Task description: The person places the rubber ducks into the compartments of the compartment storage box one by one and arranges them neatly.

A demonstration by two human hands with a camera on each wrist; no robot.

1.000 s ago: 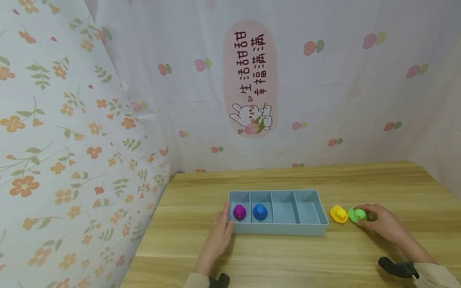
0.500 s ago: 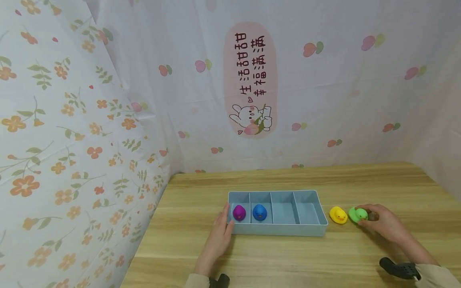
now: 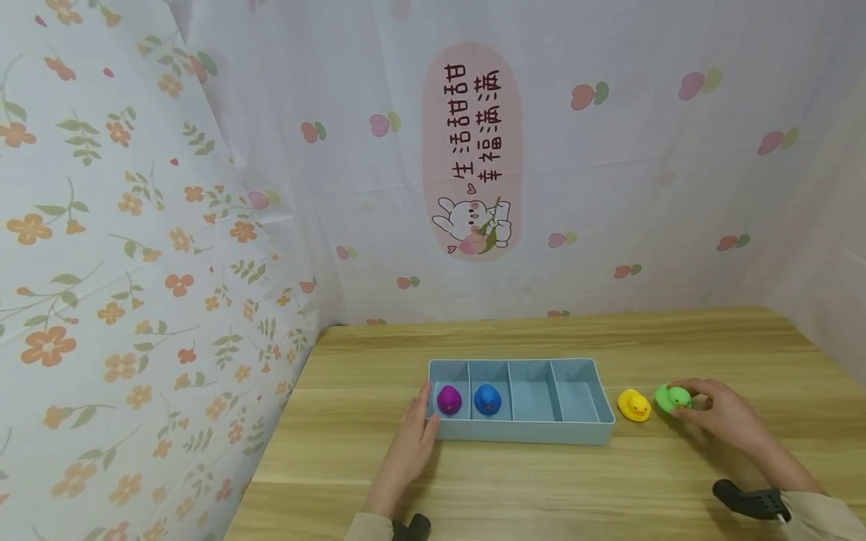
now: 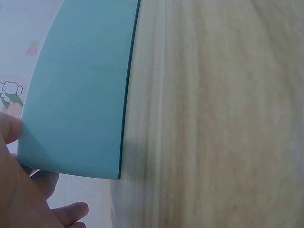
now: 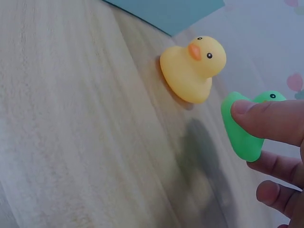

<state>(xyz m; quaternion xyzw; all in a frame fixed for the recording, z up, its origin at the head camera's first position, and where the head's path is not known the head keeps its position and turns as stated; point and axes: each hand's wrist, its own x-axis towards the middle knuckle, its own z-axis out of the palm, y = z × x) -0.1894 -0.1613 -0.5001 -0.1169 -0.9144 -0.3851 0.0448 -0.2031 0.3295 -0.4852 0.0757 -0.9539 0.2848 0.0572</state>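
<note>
In the head view, a light blue tray (image 3: 521,430) with several compartments in a row lies on the table. A purple rubber duck (image 3: 449,400) sits in its leftmost compartment, and a blue rubber duck (image 3: 487,399) in the one beside it. My left hand (image 3: 408,442) rests against the tray's left end, index finger along the side and thumb by the front corner. To the tray's right stands a yellow rubber duck (image 3: 634,405). My right hand (image 3: 725,417) pinches a green rubber duck (image 5: 240,130); its shadow lies apart from it in the right wrist view.
A wooden table (image 3: 514,488) carries everything. Behind it hangs a printed cloth (image 3: 609,188) with a rabbit picture, and a floral cloth (image 3: 149,300) hangs along the left side. Black straps (image 3: 747,502) circle both wrists.
My right thumb and fingers have drawn in on the green rubber duck, which has risen slightly. My left hand, the tray and the ducks in it stay as they were.
</note>
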